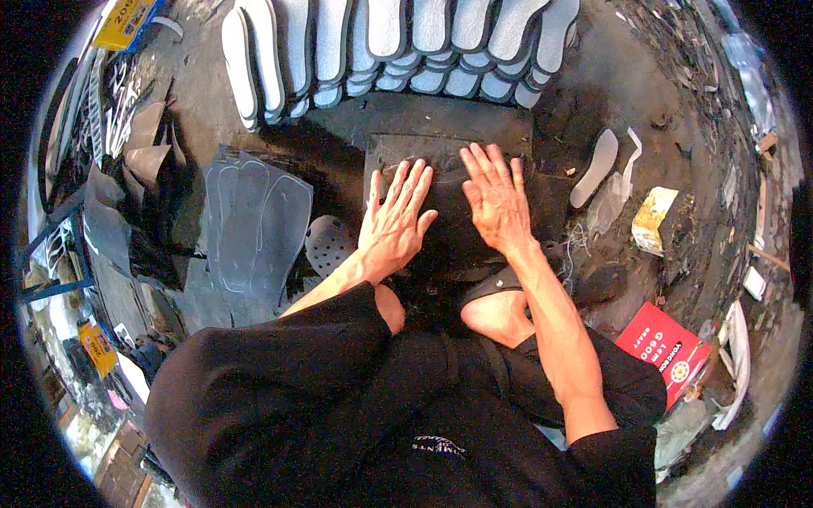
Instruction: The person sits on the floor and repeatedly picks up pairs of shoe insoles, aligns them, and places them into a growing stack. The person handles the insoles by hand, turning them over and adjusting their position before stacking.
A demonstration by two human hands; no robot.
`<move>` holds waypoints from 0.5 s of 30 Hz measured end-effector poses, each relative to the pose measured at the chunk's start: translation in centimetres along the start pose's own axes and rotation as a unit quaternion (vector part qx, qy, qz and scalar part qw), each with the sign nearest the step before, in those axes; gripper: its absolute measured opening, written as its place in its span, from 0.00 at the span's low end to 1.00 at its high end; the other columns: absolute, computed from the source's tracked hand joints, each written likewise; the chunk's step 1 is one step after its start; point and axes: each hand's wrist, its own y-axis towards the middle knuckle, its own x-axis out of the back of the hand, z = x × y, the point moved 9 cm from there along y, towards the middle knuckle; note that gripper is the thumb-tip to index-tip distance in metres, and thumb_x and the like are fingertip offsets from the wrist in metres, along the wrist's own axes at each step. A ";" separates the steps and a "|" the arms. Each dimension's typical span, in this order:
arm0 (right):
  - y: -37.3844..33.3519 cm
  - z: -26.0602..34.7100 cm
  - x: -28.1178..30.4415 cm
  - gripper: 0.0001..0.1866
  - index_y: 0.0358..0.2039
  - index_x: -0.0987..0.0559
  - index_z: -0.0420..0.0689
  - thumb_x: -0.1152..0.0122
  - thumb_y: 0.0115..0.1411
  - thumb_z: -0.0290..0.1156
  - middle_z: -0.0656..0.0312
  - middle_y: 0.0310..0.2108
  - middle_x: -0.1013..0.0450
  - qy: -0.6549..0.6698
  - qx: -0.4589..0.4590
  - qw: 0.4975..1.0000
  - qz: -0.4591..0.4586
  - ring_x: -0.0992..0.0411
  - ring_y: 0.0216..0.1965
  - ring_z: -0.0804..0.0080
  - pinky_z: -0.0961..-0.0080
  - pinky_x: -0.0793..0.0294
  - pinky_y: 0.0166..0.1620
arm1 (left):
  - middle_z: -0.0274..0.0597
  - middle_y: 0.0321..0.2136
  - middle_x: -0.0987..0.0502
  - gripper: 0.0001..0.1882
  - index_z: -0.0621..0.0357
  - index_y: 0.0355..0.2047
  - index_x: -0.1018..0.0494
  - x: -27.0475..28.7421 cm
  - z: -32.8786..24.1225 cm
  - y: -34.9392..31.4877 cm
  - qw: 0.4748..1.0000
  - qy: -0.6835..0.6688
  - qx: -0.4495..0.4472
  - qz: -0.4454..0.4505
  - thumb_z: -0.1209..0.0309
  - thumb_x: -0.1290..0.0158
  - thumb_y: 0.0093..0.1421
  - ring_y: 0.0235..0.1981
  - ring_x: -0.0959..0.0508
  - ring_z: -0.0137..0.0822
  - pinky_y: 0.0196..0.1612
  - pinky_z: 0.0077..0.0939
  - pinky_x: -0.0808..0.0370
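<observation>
My left hand lies with its palm down and fingers spread over a dark, flat board or sheet in front of me. To its right, my right hand also rests palm down, fingers stretched out, close to the far edge of that surface. Neither hand holds anything visible; whatever is under the palms is hidden. Beyond the board stand several rows of stacked light grey shoe insoles with dark edges. Left of my left hand lies a stack of grey sheets with pale sole outlines drawn on top.
A perforated clog is on my left foot. Single grey insole, crumpled yellow-and-white packet and red tin or box lie on the right. Dark sheet scraps pile up at the left, with a yellow-blue box behind.
</observation>
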 end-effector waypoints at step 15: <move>-3.5 -9.1 1.9 0.37 0.70 0.30 0.43 0.27 0.65 0.40 0.45 0.56 0.23 0.363 -0.318 0.876 -0.014 0.23 0.54 0.53 0.57 0.23 0.60 | 0.53 0.64 0.32 0.49 0.58 0.73 0.38 2.1 -0.4 1.0 0.982 -0.188 0.010 -0.020 0.59 0.28 0.55 0.68 0.35 0.56 0.71 0.58 0.41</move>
